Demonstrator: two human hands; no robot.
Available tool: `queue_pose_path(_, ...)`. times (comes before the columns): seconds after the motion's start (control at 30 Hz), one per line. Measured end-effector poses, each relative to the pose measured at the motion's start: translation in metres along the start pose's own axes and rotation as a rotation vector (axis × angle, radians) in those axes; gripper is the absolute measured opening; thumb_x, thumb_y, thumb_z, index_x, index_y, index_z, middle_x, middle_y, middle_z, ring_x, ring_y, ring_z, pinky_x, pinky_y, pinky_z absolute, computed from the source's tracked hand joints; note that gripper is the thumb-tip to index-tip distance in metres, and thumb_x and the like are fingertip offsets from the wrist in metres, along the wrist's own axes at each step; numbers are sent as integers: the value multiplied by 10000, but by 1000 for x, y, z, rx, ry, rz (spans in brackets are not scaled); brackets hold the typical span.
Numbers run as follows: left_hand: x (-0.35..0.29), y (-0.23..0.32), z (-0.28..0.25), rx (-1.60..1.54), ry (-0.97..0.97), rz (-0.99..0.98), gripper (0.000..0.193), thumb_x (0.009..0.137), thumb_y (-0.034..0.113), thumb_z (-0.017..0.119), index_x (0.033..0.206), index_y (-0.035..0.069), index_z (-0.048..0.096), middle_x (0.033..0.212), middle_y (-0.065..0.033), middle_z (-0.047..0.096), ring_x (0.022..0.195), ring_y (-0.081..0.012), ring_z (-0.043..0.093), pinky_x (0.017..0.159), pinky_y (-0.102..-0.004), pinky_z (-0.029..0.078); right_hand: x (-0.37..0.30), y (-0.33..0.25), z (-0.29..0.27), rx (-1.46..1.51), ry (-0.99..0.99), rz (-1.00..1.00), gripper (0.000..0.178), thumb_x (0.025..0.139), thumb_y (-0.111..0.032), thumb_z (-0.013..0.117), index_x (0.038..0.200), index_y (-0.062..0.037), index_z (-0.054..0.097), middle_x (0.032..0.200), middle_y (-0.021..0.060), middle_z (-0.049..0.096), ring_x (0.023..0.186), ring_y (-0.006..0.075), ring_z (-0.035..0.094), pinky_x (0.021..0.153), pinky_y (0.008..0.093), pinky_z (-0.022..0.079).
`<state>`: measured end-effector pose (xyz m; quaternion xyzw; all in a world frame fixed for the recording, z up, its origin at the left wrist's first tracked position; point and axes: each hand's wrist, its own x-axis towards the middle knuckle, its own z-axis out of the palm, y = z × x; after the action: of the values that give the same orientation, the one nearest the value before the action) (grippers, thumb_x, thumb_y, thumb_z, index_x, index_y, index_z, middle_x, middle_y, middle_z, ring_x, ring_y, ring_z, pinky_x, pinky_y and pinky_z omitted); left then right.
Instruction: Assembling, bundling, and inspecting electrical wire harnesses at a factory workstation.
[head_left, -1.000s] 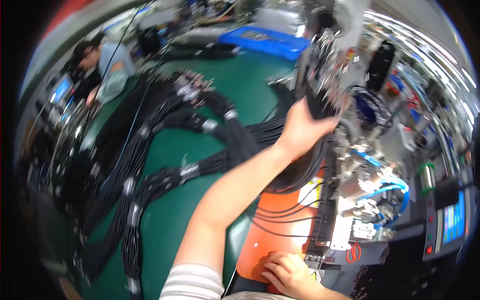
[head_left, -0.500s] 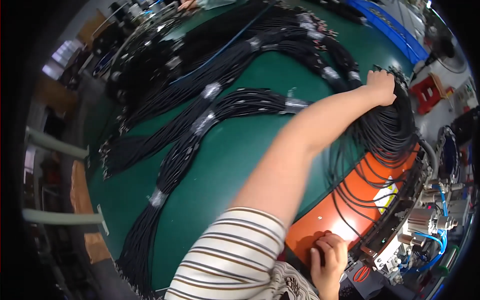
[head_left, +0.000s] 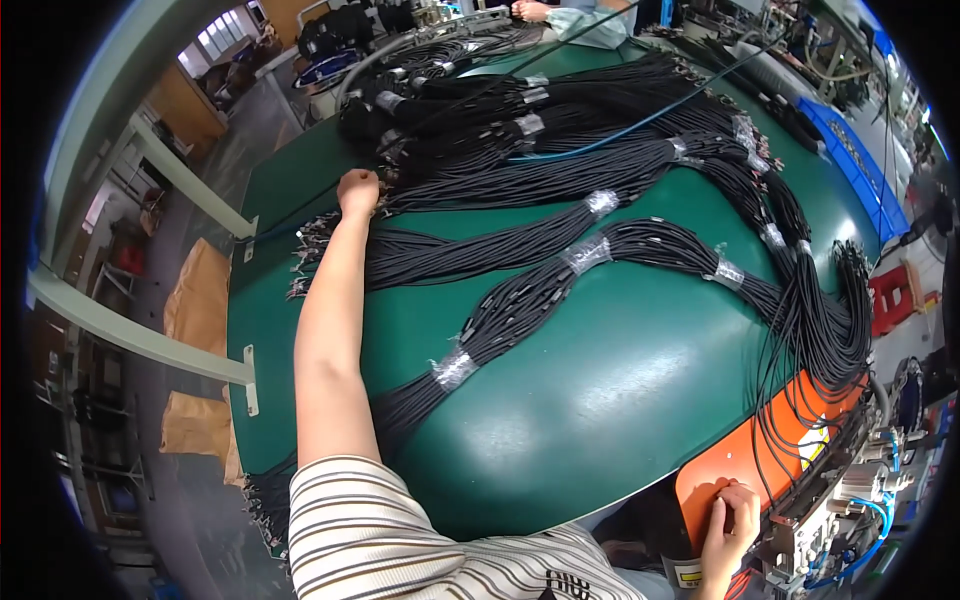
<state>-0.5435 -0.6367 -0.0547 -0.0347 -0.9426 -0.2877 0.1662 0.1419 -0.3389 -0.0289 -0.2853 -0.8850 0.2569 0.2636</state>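
My left arm stretches to the far left side of the green table. My left hand (head_left: 359, 191) is closed in a fist at the end of a black cable bundle (head_left: 470, 188); what lies inside its fingers is hidden. At the lower right, my right hand (head_left: 735, 522) rests over the near end of an orange machine plate (head_left: 715, 470), its fingers curled, and I cannot make out anything in them. Loose black cables from a thick looped bundle (head_left: 835, 335) hang over this plate. A long taped bundle (head_left: 525, 305) curves across the table between my hands.
More black cable bundles (head_left: 560, 110) lie across the far side of the green table (head_left: 560, 400). A blue tray (head_left: 855, 165) sits at the far right, near a red stool (head_left: 893, 298). Metal machine parts (head_left: 850, 510) flank the orange plate. Pale posts (head_left: 150, 340) stand left; another person's hand (head_left: 530, 11) shows at the back.
My left hand has gone from the looped bundle on the right to the cable ends at the far left. The view has swung left. My right hand stays at the orange plate.
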Motion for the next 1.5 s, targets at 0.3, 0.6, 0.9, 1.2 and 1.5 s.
queue_pose_path(0.3,48,39,35,-247,-147,-152,637,844,491,605,1186,-43,666,1191,-273,680,1149,-410,646,991,-496,474,-4,9,3,-80,28,-14,87,871,105,607,924,38,588,926,152,610,936,302,628,861,378,500)
queue_pose_path(0.6,86,59,45,-287,-126,-363,461,630,259,829,962,-52,757,1012,-226,749,968,-342,733,850,-411,562,-4,4,3,-73,63,52,98,867,102,617,929,29,593,933,145,612,942,300,629,863,368,494)
queue_pose_path(0.9,65,43,51,-1207,7,-78,298,685,45,773,951,-70,708,911,-172,719,880,-281,711,786,-356,568,-1,2,3,-74,59,59,112,854,109,622,924,28,589,935,146,610,928,301,622,874,383,493)
queue_pose_path(1.2,25,90,12,-1558,-38,-444,95,805,2,707,887,5,658,862,-120,668,809,-218,665,747,-336,569,-1,0,3,-60,66,80,106,858,105,633,915,26,593,936,146,612,928,304,622,871,380,493)
queue_pose_path(1.5,-60,116,-44,-1977,-355,-598,134,870,55,699,879,18,571,791,-77,601,708,-188,617,693,-309,551,5,-4,4,-72,81,55,102,855,102,637,909,24,601,917,138,603,929,306,620,862,384,491)
